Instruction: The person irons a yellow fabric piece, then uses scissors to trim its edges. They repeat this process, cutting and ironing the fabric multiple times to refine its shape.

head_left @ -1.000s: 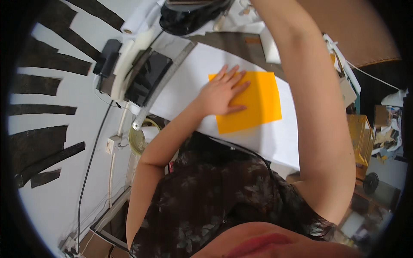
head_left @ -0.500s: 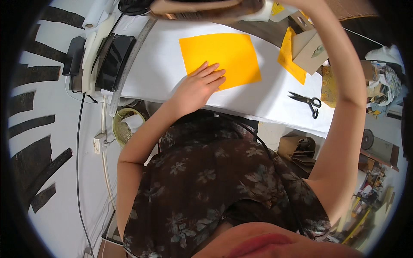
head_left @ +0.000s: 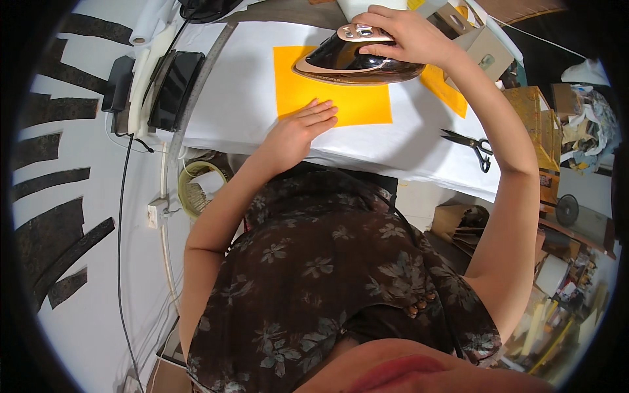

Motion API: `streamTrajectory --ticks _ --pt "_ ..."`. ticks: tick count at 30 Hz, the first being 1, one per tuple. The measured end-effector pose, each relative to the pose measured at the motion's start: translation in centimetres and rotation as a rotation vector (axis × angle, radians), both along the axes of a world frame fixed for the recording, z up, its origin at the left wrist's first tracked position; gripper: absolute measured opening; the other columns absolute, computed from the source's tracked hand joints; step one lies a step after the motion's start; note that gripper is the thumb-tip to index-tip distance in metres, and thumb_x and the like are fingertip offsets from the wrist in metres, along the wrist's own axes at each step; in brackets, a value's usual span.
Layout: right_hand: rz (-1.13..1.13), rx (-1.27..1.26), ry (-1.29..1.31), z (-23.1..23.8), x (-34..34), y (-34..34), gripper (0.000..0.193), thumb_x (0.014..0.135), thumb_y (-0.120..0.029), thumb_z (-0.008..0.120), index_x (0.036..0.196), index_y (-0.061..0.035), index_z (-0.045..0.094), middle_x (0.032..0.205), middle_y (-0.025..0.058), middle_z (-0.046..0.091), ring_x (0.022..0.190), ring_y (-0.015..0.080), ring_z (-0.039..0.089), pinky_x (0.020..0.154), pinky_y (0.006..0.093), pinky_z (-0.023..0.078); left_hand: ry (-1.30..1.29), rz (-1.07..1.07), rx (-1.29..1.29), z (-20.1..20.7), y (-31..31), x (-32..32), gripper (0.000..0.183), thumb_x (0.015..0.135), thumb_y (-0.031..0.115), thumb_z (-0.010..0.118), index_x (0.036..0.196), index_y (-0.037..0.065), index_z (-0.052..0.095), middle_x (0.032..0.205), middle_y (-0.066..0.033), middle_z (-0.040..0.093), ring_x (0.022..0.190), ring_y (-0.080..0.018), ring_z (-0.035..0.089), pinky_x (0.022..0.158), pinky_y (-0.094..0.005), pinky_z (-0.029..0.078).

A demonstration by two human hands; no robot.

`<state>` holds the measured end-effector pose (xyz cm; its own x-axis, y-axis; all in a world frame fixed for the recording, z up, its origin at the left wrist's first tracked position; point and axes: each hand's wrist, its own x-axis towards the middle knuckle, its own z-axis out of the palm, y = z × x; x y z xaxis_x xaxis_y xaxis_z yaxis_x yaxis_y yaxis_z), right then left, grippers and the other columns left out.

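Note:
A bright yellow sheet (head_left: 360,108), fabric or felt by its look, lies flat on the white-covered table. My left hand (head_left: 296,133) rests on its near left corner, fingers stretched out. Over the sheet's far part is a dark clothes iron (head_left: 354,62) with copper-coloured trim, its tip pointing left. My right hand (head_left: 406,36) is wrapped round the iron's handle. Whether the soleplate touches the sheet, I cannot tell. Part of the sheet's far edge is hidden behind the iron.
Black-handled scissors (head_left: 475,147) lie to the right on the white cover (head_left: 229,98). Another yellow piece (head_left: 445,92) and a cardboard box (head_left: 488,59) stand beyond them. At the left are a metal ruler (head_left: 203,85) and a black tablet-like slab (head_left: 177,92). A greenish basket (head_left: 190,203) sits below.
My right hand has brought the iron nearer and down, from the far edge of the picture to over the yellow sheet. My left hand stays on the sheet.

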<state>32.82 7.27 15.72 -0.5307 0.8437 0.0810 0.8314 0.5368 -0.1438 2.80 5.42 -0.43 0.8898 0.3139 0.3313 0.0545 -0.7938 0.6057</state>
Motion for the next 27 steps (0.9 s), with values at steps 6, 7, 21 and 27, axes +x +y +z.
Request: streamTrajectory --ticks 6,7,21,27 --pt "-0.11 0.02 -0.041 -1.1 1.2 1.2 0.05 0.095 -0.05 0.066 0.129 -0.0134 0.061 0.088 0.0225 0.071 0.081 0.0436 0.069 0.072 0.0492 0.056 -0.04 0.002 -0.031 0.0 0.2 0.3 0.059 0.077 -0.02 0.048 0.13 0.0 0.067 0.142 -0.0158 0.062 0.14 -0.0307 0.053 0.124 -0.0447 0.035" --pt "-0.139 -0.011 -0.069 -1.3 0.8 1.5 0.053 0.095 -0.052 0.066 0.131 -0.0131 0.06 0.091 0.0227 0.071 0.083 0.0435 0.069 0.074 0.0494 0.056 -0.041 0.008 -0.038 0.1 0.0 -0.1 0.059 0.077 -0.02 0.048 0.13 -0.001 0.067 0.141 -0.0162 0.062 0.139 -0.031 0.053 0.124 -0.0449 0.035" --pt "-1.134 0.81 0.244 -9.1 21.8 -13.0 0.039 0.084 -0.032 0.084 0.115 -0.0111 0.072 0.116 0.0137 0.065 0.106 0.0279 0.069 0.089 0.0372 0.057 -0.115 0.047 0.066 2.9 -0.1 2.2 0.035 0.085 -0.011 0.06 0.118 -0.003 0.069 0.127 -0.0179 0.068 0.128 -0.0349 0.061 0.117 -0.0461 0.044" --pt "-1.361 0.649 0.432 -11.4 27.1 -16.0 0.095 0.074 -0.053 0.09 0.144 -0.0015 0.049 0.137 0.0218 0.047 0.121 0.033 0.059 0.1 0.0416 0.053 -0.307 0.01 -0.07 10.5 -1.9 12.6 0.035 0.089 -0.005 0.067 0.124 0.0 0.066 0.122 -0.0175 0.07 0.118 -0.0335 0.067 0.106 -0.0415 0.052"
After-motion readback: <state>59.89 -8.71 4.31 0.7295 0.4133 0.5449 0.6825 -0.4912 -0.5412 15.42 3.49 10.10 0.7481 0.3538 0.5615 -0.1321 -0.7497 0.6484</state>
